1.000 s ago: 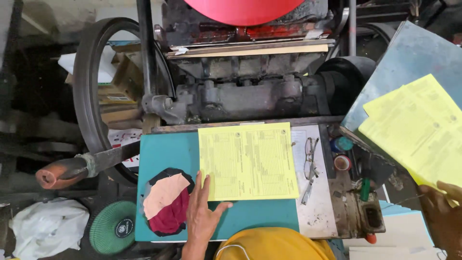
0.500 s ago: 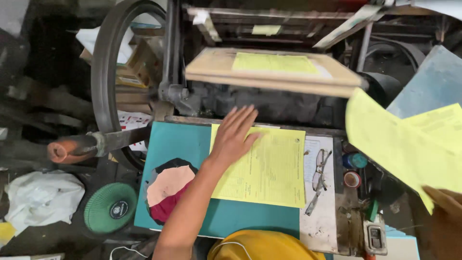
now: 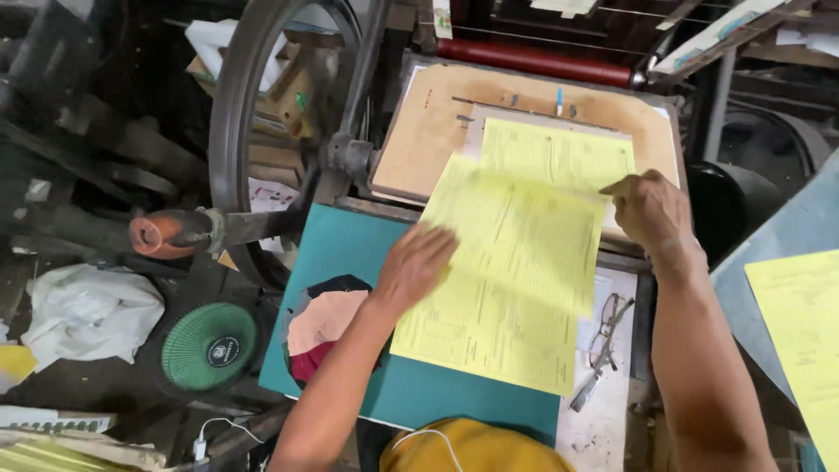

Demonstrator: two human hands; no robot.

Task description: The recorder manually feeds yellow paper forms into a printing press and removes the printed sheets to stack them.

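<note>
The left hand [image 3: 418,264], fingers spread, presses flat on a yellow sheet [image 3: 507,288] overhanging the teal worktop's [image 3: 336,249] far edge, while the right hand [image 3: 648,208] apparently pinches the sheet's far right corner.

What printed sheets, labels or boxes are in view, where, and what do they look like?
Yellow printed form: on the teal board, under the left hand, rectangular.
Second yellow sheet: on the tan press platen, by the right hand.
Yellow stack: right edge, on a grey surface.
Round label: centre of the green fan, dark with a pale ring.
Cardboard box: behind the flywheel, brown.
</note>
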